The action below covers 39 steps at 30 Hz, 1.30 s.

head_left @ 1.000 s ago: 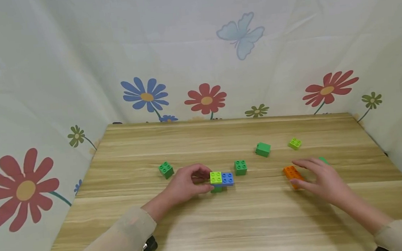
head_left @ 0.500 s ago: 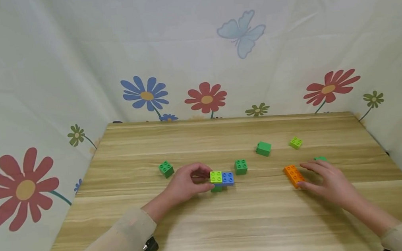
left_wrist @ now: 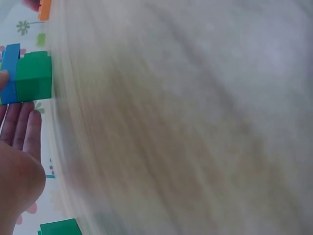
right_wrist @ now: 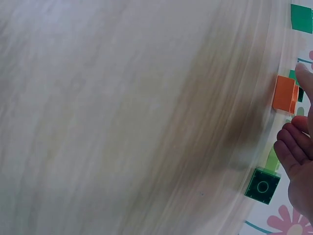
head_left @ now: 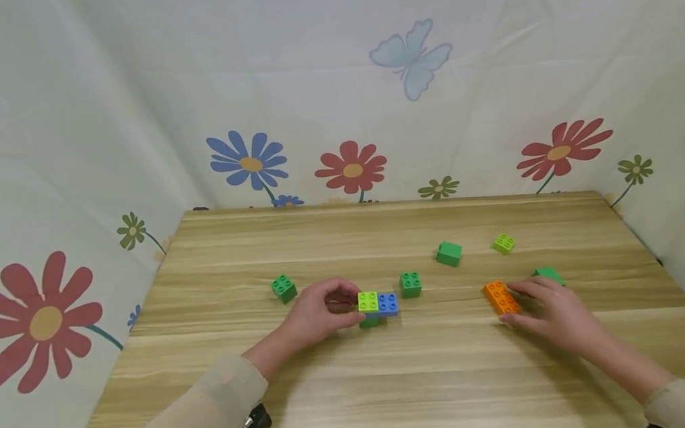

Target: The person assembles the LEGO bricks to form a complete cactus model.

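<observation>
My left hand point(head_left: 322, 313) grips a small stack of toy building bricks point(head_left: 387, 304): a lime brick on the left of a blue one, over a green one. In the left wrist view, the thumb lies against the blue brick point(left_wrist: 10, 73) with the green brick point(left_wrist: 35, 76) beneath. My right hand point(head_left: 561, 310) is beside an orange brick point(head_left: 501, 298) lying on the table, thumb by its near end and index finger by its right side. The right wrist view shows the orange brick point(right_wrist: 284, 94) between thumb and extended fingers.
On the wooden table point(head_left: 358, 396) lie several loose bricks: a green one point(head_left: 284, 288) at left, a green one point(head_left: 410, 284) behind the stack, a tipped green one point(head_left: 448, 253), a lime one point(head_left: 504, 243), and another green one point(head_left: 550, 276) behind my right hand. A flowered cloth point(head_left: 281, 76) hangs behind.
My right hand has loosened from around the orange brick and shifted slightly right, and the brick shows more fully. The left hand and stack have stayed in place.
</observation>
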Motion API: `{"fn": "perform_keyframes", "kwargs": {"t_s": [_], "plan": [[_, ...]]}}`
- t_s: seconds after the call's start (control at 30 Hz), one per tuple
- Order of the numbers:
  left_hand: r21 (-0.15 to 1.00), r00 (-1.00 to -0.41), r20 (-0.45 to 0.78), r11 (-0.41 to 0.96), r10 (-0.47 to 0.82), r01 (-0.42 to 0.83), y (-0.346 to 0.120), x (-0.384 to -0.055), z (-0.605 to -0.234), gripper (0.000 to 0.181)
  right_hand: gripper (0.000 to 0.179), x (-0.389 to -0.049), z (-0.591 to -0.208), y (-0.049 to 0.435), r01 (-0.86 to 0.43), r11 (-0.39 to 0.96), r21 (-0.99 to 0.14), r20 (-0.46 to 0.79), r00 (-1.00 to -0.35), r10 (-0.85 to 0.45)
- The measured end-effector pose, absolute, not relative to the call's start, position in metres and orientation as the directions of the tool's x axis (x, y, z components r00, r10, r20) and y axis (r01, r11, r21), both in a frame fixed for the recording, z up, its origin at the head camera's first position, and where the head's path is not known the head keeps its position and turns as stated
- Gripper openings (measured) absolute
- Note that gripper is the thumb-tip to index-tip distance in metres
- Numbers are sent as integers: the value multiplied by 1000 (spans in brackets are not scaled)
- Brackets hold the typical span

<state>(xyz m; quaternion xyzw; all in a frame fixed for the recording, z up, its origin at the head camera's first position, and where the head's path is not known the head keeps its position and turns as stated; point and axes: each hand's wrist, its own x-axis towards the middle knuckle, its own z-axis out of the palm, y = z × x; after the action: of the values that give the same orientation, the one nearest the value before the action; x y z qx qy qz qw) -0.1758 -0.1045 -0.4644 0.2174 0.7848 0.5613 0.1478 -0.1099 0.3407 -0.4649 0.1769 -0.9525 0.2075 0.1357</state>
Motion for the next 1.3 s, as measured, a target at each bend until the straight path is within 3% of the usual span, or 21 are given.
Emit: {"fn": "perform_keyframes", "kwargs": {"t_s": [0.37,0.87,1.3], "plan": [[946,-869,-5,284,495,156,-104,-174,-466,34,60,-112,-464,334,-331,870,-366,246,-936,-253],[947,-867,-3,281,498,158,-104,-173,-464,34,60,-114,-463,331,-284,879,-383,220,-952,-212],[945,-865,-13,290,501,153,-104,-173,-461,34,41,-118,-469,338,-389,846,-363,315,-906,-282]]}}
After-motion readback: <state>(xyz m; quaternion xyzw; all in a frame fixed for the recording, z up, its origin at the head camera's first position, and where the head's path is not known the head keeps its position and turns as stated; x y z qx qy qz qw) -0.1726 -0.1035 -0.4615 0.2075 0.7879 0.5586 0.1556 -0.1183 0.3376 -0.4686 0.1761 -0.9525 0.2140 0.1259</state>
